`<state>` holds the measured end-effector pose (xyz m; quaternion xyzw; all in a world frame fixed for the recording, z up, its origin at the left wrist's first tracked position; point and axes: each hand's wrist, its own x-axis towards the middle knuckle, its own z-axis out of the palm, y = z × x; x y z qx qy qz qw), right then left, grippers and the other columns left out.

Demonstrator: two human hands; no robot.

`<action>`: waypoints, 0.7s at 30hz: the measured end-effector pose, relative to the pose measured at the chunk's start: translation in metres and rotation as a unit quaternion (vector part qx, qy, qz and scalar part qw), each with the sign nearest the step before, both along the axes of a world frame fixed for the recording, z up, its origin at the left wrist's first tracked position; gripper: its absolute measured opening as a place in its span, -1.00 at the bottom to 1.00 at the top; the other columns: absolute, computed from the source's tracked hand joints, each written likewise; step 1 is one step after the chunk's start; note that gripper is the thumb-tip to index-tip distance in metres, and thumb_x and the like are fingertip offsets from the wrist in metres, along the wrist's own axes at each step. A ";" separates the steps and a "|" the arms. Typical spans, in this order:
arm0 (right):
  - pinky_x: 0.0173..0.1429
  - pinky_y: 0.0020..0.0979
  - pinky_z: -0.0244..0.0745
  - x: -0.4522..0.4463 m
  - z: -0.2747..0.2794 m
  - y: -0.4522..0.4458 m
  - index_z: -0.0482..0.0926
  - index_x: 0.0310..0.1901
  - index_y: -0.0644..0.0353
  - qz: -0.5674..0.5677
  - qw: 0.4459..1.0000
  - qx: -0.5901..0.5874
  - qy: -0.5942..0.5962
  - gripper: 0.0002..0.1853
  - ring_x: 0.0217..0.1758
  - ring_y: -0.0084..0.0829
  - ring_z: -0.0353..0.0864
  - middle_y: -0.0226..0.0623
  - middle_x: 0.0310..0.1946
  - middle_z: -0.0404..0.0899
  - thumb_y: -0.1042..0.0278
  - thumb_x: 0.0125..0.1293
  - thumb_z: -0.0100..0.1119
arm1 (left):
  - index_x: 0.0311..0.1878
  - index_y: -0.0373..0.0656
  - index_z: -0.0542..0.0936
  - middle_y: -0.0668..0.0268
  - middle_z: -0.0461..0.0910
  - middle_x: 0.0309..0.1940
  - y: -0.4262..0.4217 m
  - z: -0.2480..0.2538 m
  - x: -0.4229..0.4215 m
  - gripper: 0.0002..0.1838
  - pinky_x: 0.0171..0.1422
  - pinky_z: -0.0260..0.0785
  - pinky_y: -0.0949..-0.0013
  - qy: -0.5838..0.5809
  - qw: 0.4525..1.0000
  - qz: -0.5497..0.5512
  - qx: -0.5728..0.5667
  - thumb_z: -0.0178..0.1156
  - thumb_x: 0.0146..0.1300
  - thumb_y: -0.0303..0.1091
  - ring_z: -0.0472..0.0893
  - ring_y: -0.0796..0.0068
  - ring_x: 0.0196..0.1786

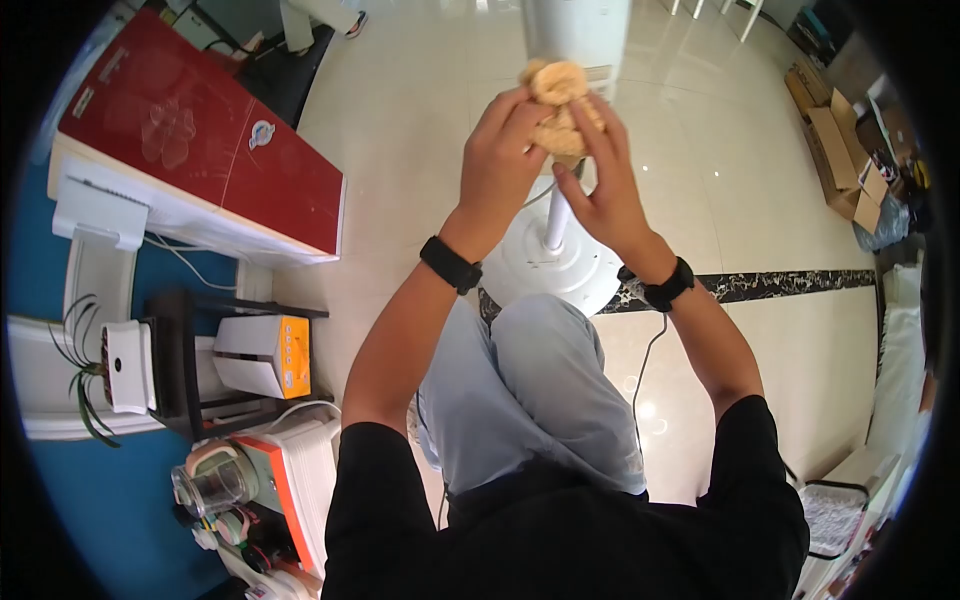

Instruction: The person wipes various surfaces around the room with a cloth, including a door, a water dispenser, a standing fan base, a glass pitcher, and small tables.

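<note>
My left hand (500, 155) and my right hand (612, 185) grip a tan, soft-looking bundle (562, 128) from both sides. It has a round, ear-like or rolled lump on top; whether it is a plush toy or a crumpled cloth I cannot tell. Both hands have curled fingers, and some fingertips are blurred or hidden by the bundle. Below and behind it a white pole (556, 222) rises from a round white base (520, 262) on the floor. The bundle covers the upper end of this pole. Each wrist wears a black band.
A red-topped cabinet (200, 130) stands at left, near a dark shelf with a white and orange box (262, 357). A glass jug (215, 480) is at lower left. Cardboard boxes (835, 150) lie at right. A white upright unit (577, 35) is ahead; a cable (645, 365) crosses the floor.
</note>
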<state>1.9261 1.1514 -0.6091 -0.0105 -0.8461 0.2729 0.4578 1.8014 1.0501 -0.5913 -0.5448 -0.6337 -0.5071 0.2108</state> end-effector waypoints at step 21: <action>0.22 -0.22 0.56 0.010 -0.032 -0.001 0.35 0.40 0.09 -0.046 0.998 -0.037 0.031 -0.31 0.28 -0.04 0.48 -0.07 0.39 0.26 0.49 0.19 0.26 | 0.09 -0.24 0.53 0.06 0.58 0.18 0.004 -0.016 0.027 -0.59 0.17 0.51 0.25 0.036 0.990 0.052 -0.123 0.36 0.16 -0.54 0.63 0.11 0.12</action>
